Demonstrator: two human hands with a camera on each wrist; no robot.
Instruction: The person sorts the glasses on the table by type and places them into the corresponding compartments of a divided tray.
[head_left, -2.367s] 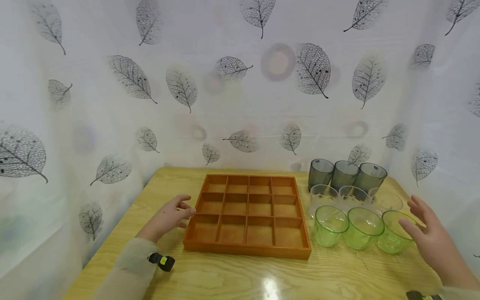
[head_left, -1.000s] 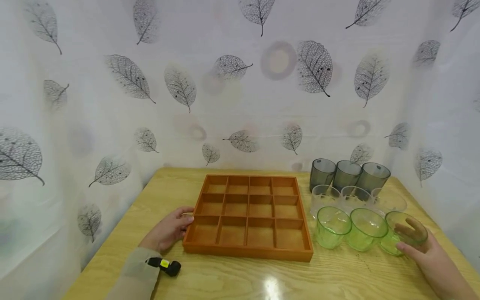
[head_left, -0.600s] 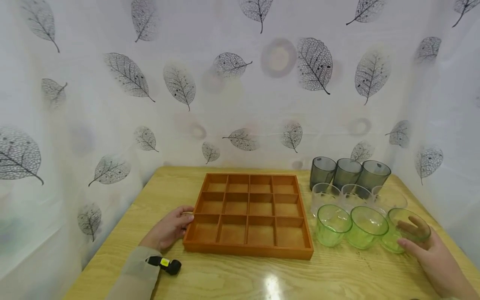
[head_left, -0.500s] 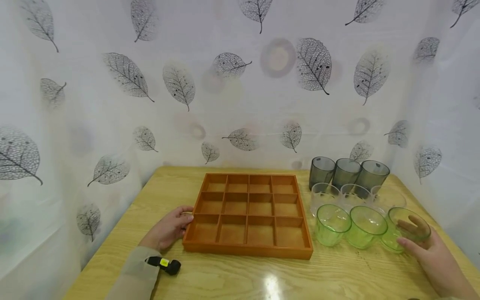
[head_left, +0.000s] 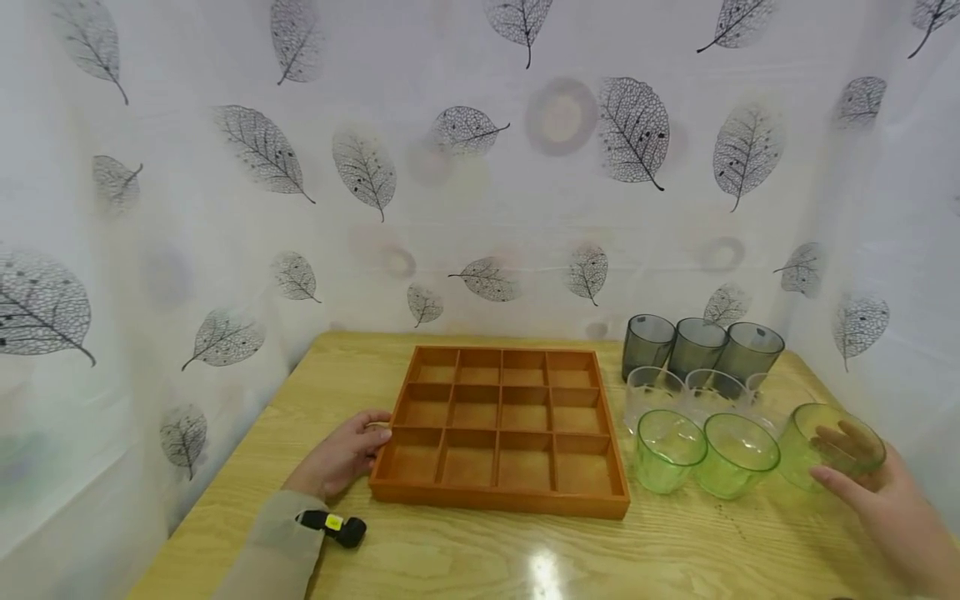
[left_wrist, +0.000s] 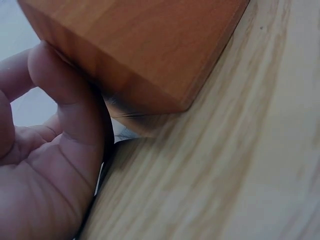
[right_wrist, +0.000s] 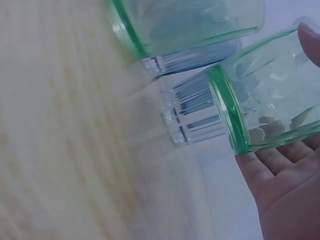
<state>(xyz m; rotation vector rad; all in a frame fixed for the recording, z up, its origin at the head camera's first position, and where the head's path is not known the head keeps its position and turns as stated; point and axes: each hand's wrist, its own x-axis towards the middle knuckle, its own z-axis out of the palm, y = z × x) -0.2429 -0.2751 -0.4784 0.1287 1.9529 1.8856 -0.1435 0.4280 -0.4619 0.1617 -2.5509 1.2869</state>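
Pale-wood table extended six o'clock from rectangular brown-wood tray; left hand touched tray loosely; right hand gripped round clear-green cup.

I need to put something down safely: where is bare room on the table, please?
The table is bare in front of the wooden tray and left of it, beyond the left hand. The compartments look empty. Crowded: right of the tray, where gray glasses, clear glasses and green glasses stand close, and the right hand holds another green glass.

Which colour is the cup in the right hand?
The cup is transparent green, strongest at its base; the right wrist view shows this best.
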